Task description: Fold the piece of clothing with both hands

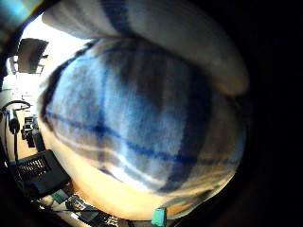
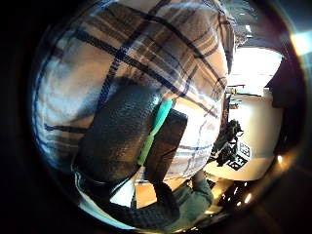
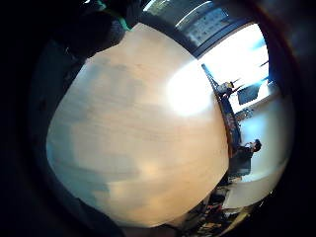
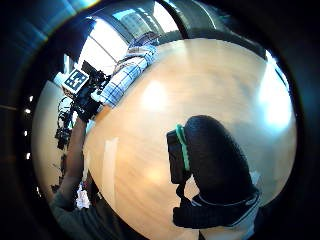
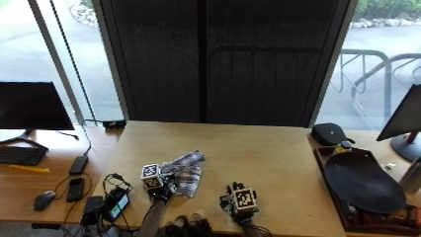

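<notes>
A blue and white plaid piece of clothing (image 5: pixel 186 170) lies bunched on the wooden table (image 5: pixel 270 148) near its front edge. My left hand (image 5: pixel 160 190) is at its near left end and grips the cloth; in the left palm views the plaid fabric (image 1: pixel 142 118) fills the picture, and the thumb (image 2: pixel 122 131) lies against the cloth (image 2: pixel 146 48). My right hand (image 5: pixel 240 202) is a short way to the right of the clothing, over bare wood (image 3: pixel 138 138), and holds nothing. Its thumb (image 4: pixel 215 155) is free. From there the left hand (image 4: pixel 89 106) shows holding the clothing (image 4: pixel 127 70).
A dark tray (image 5: pixel 329 168) with a large black oval object (image 5: pixel 361 182) lies along the table's right side, with a black case (image 5: pixel 329 133) behind it. A handheld device (image 5: pixel 113 205) with cables lies by the left forearm. A neighbouring desk with a monitor (image 5: pixel 33 106) stands at left.
</notes>
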Action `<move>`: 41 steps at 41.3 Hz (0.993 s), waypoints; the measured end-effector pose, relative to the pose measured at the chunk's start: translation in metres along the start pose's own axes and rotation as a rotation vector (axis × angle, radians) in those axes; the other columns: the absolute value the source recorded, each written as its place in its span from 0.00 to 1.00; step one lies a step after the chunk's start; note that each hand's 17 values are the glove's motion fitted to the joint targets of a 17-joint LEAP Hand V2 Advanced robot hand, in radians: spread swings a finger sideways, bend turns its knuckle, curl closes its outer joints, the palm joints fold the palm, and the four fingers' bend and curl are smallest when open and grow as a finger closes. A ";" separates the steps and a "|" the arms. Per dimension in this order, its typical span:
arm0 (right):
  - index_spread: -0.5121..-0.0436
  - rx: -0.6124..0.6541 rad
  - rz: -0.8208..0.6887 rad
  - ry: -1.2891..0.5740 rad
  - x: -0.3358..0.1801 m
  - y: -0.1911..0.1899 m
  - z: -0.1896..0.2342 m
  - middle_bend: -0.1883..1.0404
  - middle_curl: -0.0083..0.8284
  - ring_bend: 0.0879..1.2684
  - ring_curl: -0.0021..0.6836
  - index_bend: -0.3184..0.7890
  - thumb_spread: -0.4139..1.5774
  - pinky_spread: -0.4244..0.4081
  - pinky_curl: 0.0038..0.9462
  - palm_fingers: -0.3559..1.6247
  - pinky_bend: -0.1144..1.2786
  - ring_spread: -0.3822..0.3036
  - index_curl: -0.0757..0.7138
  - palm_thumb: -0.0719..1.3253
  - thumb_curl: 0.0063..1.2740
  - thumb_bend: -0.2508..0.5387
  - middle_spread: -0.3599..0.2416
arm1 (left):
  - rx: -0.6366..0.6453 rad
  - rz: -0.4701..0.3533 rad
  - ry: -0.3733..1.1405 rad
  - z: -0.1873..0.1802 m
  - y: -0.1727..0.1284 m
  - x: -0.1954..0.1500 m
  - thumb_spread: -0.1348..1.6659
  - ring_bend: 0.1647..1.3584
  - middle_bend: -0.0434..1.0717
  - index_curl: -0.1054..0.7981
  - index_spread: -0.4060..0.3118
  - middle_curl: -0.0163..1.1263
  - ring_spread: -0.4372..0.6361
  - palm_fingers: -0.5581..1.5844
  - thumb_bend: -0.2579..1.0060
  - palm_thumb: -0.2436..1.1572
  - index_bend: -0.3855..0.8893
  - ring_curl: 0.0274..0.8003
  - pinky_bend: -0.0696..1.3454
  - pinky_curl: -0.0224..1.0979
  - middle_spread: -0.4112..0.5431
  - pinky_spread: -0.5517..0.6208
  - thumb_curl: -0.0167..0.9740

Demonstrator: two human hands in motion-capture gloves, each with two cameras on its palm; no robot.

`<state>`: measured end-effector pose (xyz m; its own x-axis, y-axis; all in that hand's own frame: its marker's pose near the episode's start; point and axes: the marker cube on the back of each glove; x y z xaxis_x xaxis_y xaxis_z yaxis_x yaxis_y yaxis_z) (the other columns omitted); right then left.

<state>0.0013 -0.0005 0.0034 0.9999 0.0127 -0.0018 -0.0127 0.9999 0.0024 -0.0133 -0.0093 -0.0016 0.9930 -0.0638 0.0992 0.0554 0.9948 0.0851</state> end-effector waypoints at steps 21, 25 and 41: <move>0.35 -0.001 0.004 0.015 0.004 0.001 0.000 0.30 0.23 0.32 0.34 0.41 0.82 0.84 0.30 0.35 0.52 0.64 0.32 0.30 0.14 0.54 0.56 | -0.098 0.052 0.080 -0.002 0.016 0.014 0.65 0.20 0.22 0.37 0.46 0.22 0.74 0.38 0.19 0.19 0.44 0.19 0.26 0.15 0.58 0.78 0.16; 0.35 0.009 0.008 0.065 0.010 0.000 -0.005 0.30 0.25 0.32 0.36 0.42 0.84 0.84 0.31 0.35 0.53 0.64 0.33 0.30 0.15 0.52 0.56 | -0.039 0.058 0.058 0.001 0.008 0.012 0.67 0.20 0.21 0.40 0.45 0.23 0.75 0.37 0.19 0.18 0.44 0.21 0.26 0.16 0.58 0.79 0.18; 0.33 -0.005 0.010 -0.017 0.000 0.002 -0.003 0.29 0.31 0.32 0.40 0.42 0.87 0.85 0.34 0.35 0.53 0.64 0.39 0.31 0.19 0.44 0.56 | 0.000 0.021 -0.041 0.004 0.001 0.000 0.69 0.22 0.21 0.46 0.45 0.28 0.76 0.36 0.19 0.18 0.44 0.25 0.26 0.21 0.58 0.81 0.23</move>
<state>0.0009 0.0019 0.0000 0.9996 0.0225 0.0149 -0.0225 0.9997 -0.0029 -0.0137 -0.0086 0.0027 0.9888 -0.0457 0.1419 0.0342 0.9960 0.0820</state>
